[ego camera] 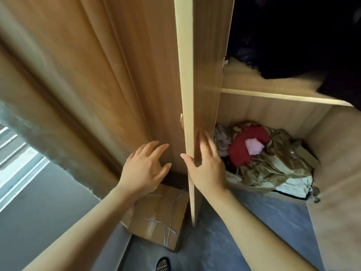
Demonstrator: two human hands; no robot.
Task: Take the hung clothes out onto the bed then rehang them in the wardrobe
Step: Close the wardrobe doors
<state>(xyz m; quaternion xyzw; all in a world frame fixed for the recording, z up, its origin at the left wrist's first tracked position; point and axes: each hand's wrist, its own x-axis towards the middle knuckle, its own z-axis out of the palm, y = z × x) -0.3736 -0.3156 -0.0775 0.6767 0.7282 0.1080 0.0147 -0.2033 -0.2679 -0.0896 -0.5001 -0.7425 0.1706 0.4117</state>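
A light wooden wardrobe door [187, 75] stands edge-on in the middle of the view, swung out toward me. My right hand [207, 165] holds its lower edge, thumb on the outer face and fingers on the inner face. My left hand [144, 169] hovers open with spread fingers just left of the door, near the closed left door [117, 75]. Dark hung clothes [302, 45] fill the shadowed upper compartment at the top right. Below a shelf [273, 94], a heap of crumpled olive, red and pink clothes [263, 159] lies in the bottom compartment.
A taped cardboard box [156, 218] sits on the blue floor [234, 241] below the left door. A grey wall and a bright window [17, 157] are at the left. A patterned shoe [163, 264] shows at the bottom edge.
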